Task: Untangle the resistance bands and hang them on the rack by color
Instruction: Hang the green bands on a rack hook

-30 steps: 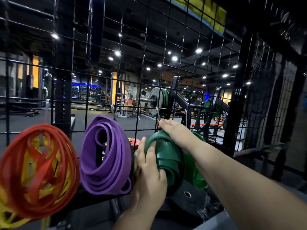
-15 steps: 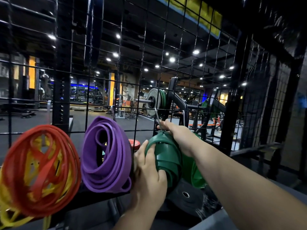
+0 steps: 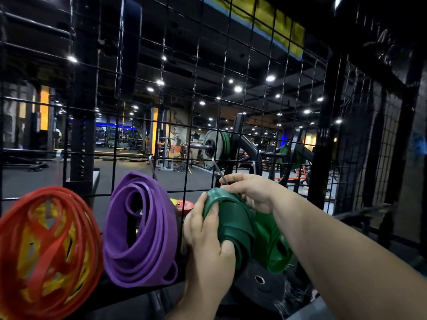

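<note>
Centrally, left hand [image 3: 208, 241] grasps green bands [image 3: 232, 227] (right of purple bands [image 3: 141, 229]); right hand [image 3: 250, 192] pinches their top beside hook [image 3: 217, 168].

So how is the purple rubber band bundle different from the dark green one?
The purple rubber band bundle hangs untouched. The dark green rubber band bundle is gripped by the left hand and pinched on top by the right hand. Purple makes an open loop of many strands, while green is bunched tight, with wider bands. Both are coiled bands at the black wire rack.
</note>
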